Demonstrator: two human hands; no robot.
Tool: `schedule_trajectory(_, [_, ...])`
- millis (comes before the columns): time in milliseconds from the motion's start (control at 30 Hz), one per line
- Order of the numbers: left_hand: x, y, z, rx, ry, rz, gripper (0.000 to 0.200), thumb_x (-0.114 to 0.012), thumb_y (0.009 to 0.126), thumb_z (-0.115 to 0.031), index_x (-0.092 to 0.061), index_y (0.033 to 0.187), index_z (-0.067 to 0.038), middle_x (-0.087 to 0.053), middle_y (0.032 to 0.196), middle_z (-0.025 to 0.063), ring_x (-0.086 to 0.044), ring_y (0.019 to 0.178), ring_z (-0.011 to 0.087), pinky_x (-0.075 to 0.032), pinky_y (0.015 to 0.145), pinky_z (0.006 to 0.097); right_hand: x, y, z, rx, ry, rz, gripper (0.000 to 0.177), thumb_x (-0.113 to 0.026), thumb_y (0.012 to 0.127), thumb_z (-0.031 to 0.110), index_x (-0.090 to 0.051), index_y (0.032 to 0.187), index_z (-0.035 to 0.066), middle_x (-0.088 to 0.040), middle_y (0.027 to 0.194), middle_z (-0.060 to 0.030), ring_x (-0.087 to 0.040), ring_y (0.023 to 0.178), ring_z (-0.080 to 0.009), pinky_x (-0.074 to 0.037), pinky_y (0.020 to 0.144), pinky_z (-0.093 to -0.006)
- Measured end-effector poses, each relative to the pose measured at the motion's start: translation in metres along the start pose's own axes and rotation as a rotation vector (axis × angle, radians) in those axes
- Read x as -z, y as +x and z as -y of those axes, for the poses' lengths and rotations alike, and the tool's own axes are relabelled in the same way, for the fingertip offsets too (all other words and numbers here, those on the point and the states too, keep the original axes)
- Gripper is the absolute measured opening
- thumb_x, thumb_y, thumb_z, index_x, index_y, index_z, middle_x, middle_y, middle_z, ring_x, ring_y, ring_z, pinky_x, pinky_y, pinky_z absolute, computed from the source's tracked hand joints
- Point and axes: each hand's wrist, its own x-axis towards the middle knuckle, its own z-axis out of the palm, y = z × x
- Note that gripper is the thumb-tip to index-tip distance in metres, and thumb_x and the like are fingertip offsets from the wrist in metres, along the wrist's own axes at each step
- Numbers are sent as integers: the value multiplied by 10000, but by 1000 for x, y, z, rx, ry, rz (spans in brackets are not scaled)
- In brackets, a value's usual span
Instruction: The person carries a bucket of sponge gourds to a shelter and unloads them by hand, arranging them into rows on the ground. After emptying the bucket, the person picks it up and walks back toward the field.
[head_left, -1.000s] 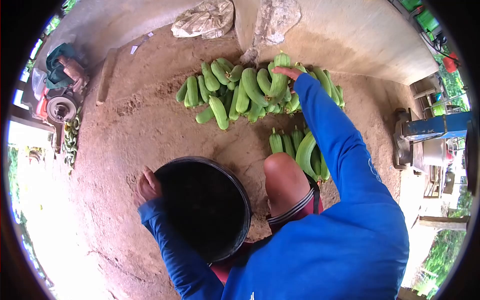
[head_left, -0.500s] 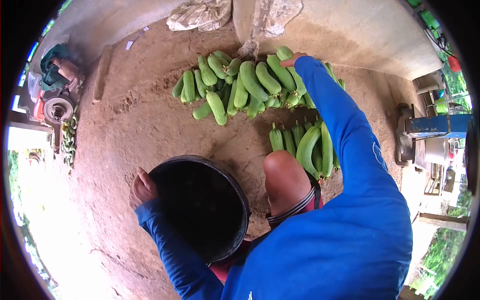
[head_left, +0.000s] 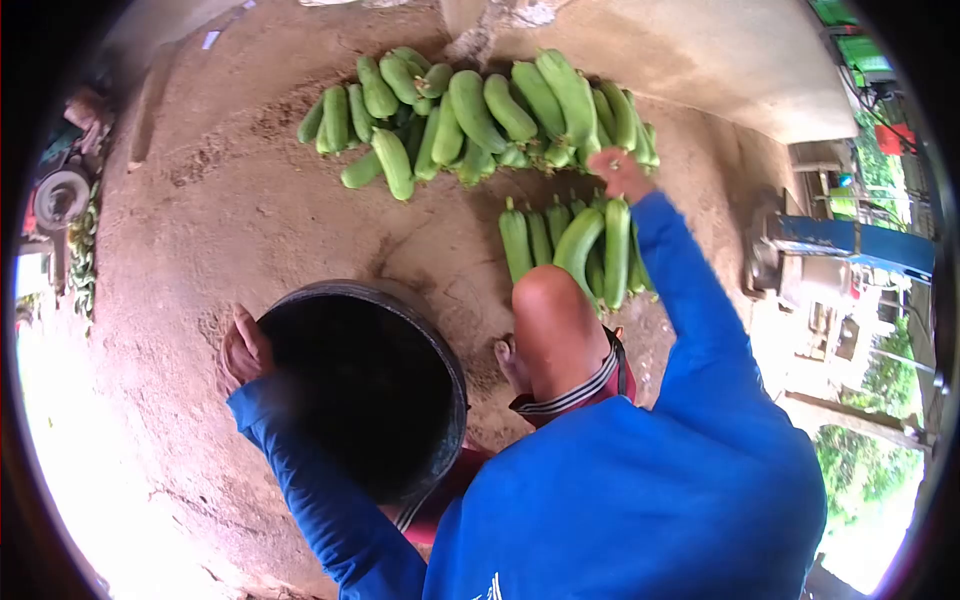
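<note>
My right hand, blurred by motion, is over the gap between two groups of long green gourds, near the tops of the front ones. The larger heap of gourds lies along the foot of the wall. Closer to me, a smaller row of gourds stands side by side beyond my bare knee. My left hand rests against the outer left rim of a large black tub, its fingers loosely stretched and holding nothing. The tub's inside is dark.
A concrete wall runs behind the heap. A wooden beam lies on the earthen floor at the left, with a round metal machine part beyond it. A blue metal beam juts in from the right.
My right hand has left the gourd at the top of the heap and come back towards me, lower and to the right. My left hand stays by the tub; the view has shifted.
</note>
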Motion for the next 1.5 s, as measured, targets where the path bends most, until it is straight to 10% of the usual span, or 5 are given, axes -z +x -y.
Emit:
schedule_trajectory(133, [-21,21,18,-89,7,-67,655,-268,932,-559,-637,1043,-29,-654,951,197,-592,912,389,-444,825,450,-14,-144,-22,-551,84,545,614,-649,787,536,-512,1267,179,-486,1129,-23,-524,993,-231,-538,710,-391])
schedule_trajectory(267, [-63,44,59,-291,-6,-164,615,-305,934,-550,-625,1039,-36,-660,902,175,-602,824,377,-456,766,447,-24,-253,-86,-839,-294,662,599,-594,782,596,-609,1092,84,-600,922,-82,-586,801,-207,-537,613,-381])
schedule_trajectory(700, [-41,-33,77,-594,-73,281,457,-686,766,-337,-545,1141,-117,-637,895,198,-623,831,363,-475,729,438,70,-451,-15,-626,-203,715,397,-597,828,451,-662,955,81,-662,838,-101,-619,759,-202,-475,643,-328])
schedule_trajectory(967, [34,-211,175,-128,-353,150,574,-721,728,-386,-500,1145,-59,-621,955,248,-620,890,383,-485,762,439,106,-458,65,-712,396,330,383,-686,799,425,-641,991,96,-587,748,-18,-545,585,-114,-413,487,-235])
schedule_trajectory(1500, [241,-437,427,980,-1075,-511,412,-716,637,-248,-605,942,7,-636,834,118,-590,799,245,-475,747,378,-8,-352,305,-470,-75,837,358,-629,785,489,-580,875,145,-526,776,26,-524,673,-119,-485,608,-328])
